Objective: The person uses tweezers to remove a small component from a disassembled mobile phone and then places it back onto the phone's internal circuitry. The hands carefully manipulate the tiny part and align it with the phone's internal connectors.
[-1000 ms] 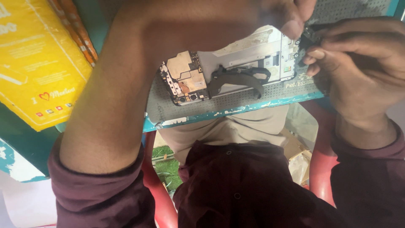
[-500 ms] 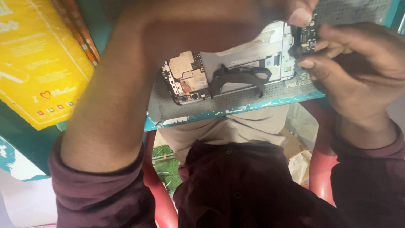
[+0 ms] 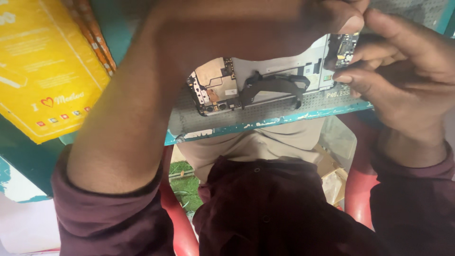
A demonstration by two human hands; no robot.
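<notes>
Head view, entry one — what is the largest item?

A: Teal work table (image 3: pixel 28 156), worn along its near edge where the paint has chipped white. It fills the upper half; the person's maroon shirt (image 3: pixel 265 213) and red chair (image 3: pixel 180 227) show below it, with a patch of green floor covering (image 3: pixel 187 185) and a brown cardboard box (image 3: pixel 334 178) between the knees.

B: Next in size?

A: Yellow printed packet (image 3: pixel 42 71), flat on the table at far left, well apart from the work. Striped orange sticks (image 3: pixel 92 33) lie just beside its right edge.

B: And the working surface?

A: Grey perforated mat (image 3: pixel 265 111), lying along the table's near edge.

B: On it?

A: Opened phone (image 3: pixel 265 80), back cover off, lying lengthwise on the mat. Copper-coloured shielding and camera lenses at its left end, pale frame in the middle, a black curved bracket (image 3: pixel 272 87) across it.

B: Hands?

A: Left hand (image 3: pixel 246 28), forearm crossing the frame, fingers curled over the phone's far edge; whether it grips is hidden by blur. Right hand (image 3: pixel 403 80), fingers pinched together at the phone's right end.

B: Smallest item?

A: Small dark circuit board (image 3: pixel 345 50), at that right end, between the right thumb and forefinger, the left thumb tip just above it.
</notes>
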